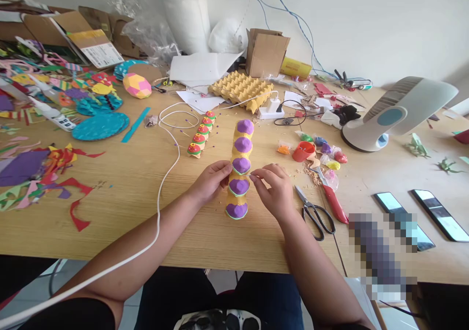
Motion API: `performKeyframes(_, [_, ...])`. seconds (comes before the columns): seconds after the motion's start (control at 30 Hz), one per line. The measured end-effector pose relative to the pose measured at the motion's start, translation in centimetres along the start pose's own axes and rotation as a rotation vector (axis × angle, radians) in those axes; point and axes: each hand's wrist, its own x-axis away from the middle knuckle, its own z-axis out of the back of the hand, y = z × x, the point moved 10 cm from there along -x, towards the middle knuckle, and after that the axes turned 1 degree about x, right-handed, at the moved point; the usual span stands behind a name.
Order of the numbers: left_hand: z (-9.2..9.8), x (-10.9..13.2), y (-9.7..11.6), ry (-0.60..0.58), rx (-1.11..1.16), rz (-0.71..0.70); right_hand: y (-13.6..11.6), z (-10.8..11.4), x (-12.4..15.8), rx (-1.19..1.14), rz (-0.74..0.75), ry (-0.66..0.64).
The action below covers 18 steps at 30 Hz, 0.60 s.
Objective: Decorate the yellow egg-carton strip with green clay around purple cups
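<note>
Two grips, yellow egg-carton strip with purple caps (243, 145) between them: I read left grip (210, 179) clasping its side, right grip (273, 189) pinched together at its edge.

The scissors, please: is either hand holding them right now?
No, the scissors lie on the table beside the right hand, untouched.

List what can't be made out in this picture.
- Head view: a pixelated patch covers part of one phone.
- Head view: whether the right hand pinches anything at the egg-carton strip is too small to tell.
- Head view: the label on the cardboard box is too small to read.
</note>
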Motion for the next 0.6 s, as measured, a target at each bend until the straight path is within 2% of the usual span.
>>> performKeyframes(0.17, [0.59, -0.12, 0.11, 0.047, -0.035, -0.028, -0.05, 0.37, -0.01, -0.055, -0.009, 0.024])
performKeyframes(0.6, [1.01, -0.40, -0.26, 0.040, -0.015, -0.056, -0.54, 0.22, 0.30, -0.047, 0.084, 0.022])
